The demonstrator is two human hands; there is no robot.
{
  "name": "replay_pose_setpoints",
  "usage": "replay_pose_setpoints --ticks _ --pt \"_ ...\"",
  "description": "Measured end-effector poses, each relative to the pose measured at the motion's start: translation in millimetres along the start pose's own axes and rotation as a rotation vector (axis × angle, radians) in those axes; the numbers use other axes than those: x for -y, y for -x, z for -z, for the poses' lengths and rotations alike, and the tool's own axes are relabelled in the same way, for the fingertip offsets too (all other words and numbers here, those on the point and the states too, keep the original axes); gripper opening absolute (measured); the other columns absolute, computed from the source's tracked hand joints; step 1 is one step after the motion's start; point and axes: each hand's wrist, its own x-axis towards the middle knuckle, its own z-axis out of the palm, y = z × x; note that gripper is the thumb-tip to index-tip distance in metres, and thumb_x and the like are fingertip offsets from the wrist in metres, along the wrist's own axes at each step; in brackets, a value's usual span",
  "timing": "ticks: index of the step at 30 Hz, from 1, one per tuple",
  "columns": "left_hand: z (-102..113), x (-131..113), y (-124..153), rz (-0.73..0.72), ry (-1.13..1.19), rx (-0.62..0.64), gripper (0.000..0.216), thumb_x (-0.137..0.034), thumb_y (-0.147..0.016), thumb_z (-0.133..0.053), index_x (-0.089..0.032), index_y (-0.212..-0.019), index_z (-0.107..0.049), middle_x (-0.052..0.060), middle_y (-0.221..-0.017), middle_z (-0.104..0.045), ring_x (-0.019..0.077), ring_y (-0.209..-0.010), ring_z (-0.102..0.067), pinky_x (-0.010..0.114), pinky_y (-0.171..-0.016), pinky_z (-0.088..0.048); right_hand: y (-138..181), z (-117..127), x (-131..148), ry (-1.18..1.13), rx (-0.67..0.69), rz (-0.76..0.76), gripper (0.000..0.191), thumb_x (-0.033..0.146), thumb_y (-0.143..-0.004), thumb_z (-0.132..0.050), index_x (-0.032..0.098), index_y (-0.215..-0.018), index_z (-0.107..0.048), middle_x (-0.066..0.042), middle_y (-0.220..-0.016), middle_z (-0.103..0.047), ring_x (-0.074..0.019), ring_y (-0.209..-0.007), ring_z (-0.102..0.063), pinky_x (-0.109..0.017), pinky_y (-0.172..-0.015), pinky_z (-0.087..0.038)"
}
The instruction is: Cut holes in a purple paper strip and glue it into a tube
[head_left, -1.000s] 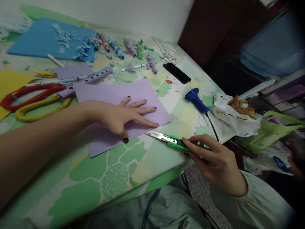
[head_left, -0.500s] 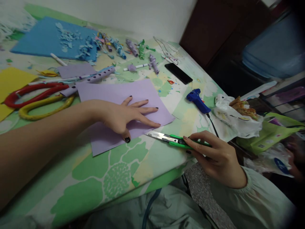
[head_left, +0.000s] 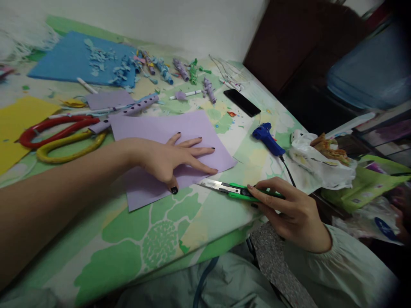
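My left hand (head_left: 170, 160) lies with fingers spread on a sheet of purple paper (head_left: 141, 190), its thumb at the sheet's near edge. In my right hand (head_left: 292, 209) is a green utility knife (head_left: 239, 191) with its metal blade out. The blade's tip points left and sits right at the paper's near edge, close to my left little-finger side; whether it touches the paper I cannot tell. Left of the sheet lie scissors (head_left: 64, 137) with one red and one yellow handle, their blades covered by a dotted purple paper tube (head_left: 141, 104).
A blue foam sheet (head_left: 64, 55) with paper scraps lies at the back left, near several curled-paper rolls (head_left: 180, 68). A black phone (head_left: 242, 102), a blue glue gun (head_left: 269, 139) with its cord, and a plastic bag of food (head_left: 324, 160) stand on the right. Yellow paper (head_left: 19, 124) is far left.
The view has shifted slightly, so the table's things appear a little lower and further right. Both hands, the knife and the purple sheet keep nearly the same positions relative to each other.
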Motion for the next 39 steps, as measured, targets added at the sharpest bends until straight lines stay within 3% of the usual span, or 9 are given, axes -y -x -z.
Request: replay_pose_setpoints --ticks 39 --pt "-0.2 -1.1 -1.4 0.014 -0.040 0.020 0.094 -0.021 -0.065 -0.071 -0.053 -0.141 -0.024 -0.008 -0.158 0.009 0.0339 -0.143 0.013 0.068 -0.104 0.008 -12.0 -3.2 -7.5 -0.053 0.049 0.106 0.029 0.006 -0.085 -0.056 0.010 -0.112 -0.067 -0.017 -0.099 -0.062 -0.0227 -0.085 -0.059 -0.036 -0.066 -0.051"
